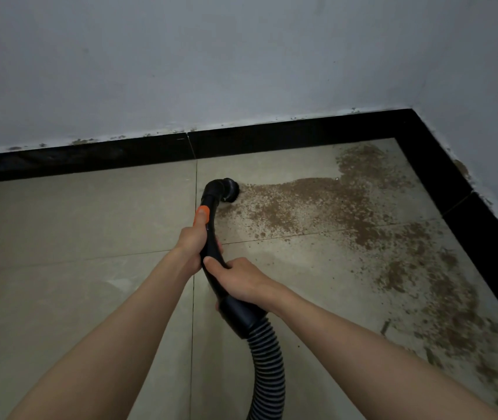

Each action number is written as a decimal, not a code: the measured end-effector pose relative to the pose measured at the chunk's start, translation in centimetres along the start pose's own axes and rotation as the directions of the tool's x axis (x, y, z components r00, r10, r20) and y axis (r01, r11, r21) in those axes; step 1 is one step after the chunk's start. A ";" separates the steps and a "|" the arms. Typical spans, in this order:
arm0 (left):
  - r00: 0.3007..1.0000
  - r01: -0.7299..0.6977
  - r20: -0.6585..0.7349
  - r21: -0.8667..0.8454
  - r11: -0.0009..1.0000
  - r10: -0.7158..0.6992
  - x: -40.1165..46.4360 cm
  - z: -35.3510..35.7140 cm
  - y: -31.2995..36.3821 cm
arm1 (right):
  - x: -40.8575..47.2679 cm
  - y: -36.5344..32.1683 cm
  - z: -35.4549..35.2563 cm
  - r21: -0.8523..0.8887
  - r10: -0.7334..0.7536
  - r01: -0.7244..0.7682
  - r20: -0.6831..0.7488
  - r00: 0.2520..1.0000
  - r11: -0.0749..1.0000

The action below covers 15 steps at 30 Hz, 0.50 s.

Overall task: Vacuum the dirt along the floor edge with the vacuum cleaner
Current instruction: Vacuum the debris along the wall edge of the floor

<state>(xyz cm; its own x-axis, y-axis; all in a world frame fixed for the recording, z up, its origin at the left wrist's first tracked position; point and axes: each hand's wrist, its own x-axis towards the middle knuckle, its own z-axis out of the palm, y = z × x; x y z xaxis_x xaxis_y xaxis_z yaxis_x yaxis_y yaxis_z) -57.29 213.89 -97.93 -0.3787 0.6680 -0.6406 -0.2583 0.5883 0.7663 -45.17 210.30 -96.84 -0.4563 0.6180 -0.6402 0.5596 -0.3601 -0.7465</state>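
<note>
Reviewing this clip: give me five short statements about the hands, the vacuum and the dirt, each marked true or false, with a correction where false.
1. Both hands grip the vacuum's black wand. True: the left hand holds it nearer the nozzle, the right hand nearer the ribbed hose.
2. The brush nozzle sits at the left end of the dirt. True.
3. The floor along the right-hand wall is already free of dirt. False: brown dirt runs along the black skirting there.
4. The wand has a green button. False: the marking near the left thumb is orange.
5. The nozzle is pressed into the corner. False: it is well left of the corner.
</note>
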 end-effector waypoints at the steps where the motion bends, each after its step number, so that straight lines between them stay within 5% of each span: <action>1: 1.000 -0.004 -0.010 -0.008 1.000 0.004 0.1 -0.2 0.1 | 0.1 -0.1 0.0 0.001 -0.003 0.003 0.007 1.000 1.000; 15: 0.992 -0.039 -0.119 -0.073 0.997 0.030 2.1 -4.7 0.7 | 2.3 -2.8 2.5 -0.061 -0.045 0.050 0.079 0.996 0.997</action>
<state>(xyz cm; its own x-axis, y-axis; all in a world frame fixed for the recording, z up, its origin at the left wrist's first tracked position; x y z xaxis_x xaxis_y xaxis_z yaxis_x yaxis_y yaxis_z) -62.41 213.60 -98.50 -0.4897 0.6261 -0.6069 -0.3079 0.5270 0.7921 -49.56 210.98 -96.72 -0.5345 0.5764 -0.6181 0.5773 -0.2851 -0.7651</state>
